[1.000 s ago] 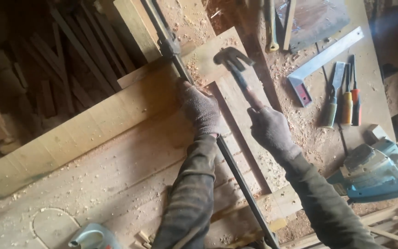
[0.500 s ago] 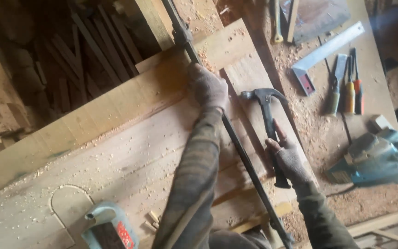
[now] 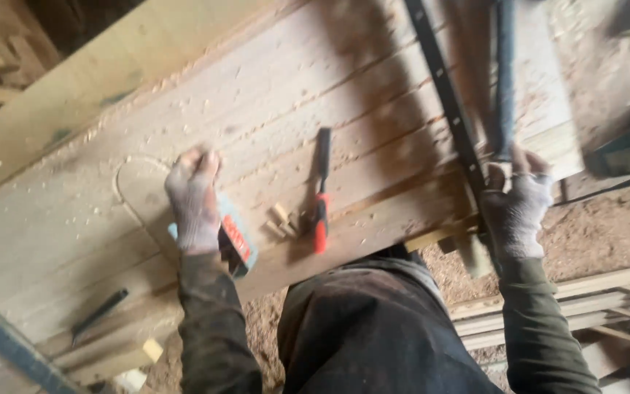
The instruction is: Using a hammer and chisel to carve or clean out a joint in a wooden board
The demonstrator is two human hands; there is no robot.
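Left hand (image 3: 193, 198) on power tool (image 3: 235, 241); right hand (image 3: 517, 206) grips hammer (image 3: 503, 80)

You're wearing 2 pale grey knit work gloves — the left hand (image 3: 192, 198) and the right hand (image 3: 517, 210) are both covered to the wrist. Your sleeves are dark olive-brown, creased and dusty, snug along the forearms. Below them your trousers are dark — near black — with a lighter grey band at the waist.

A broad panel of pale wooden planks (image 3: 315, 87), strewn with shavings, carries a red-handled chisel (image 3: 321, 191) at near centre, small wooden pegs (image 3: 280, 219) just left, and a long black metal bar clamp (image 3: 448, 102) on the right.
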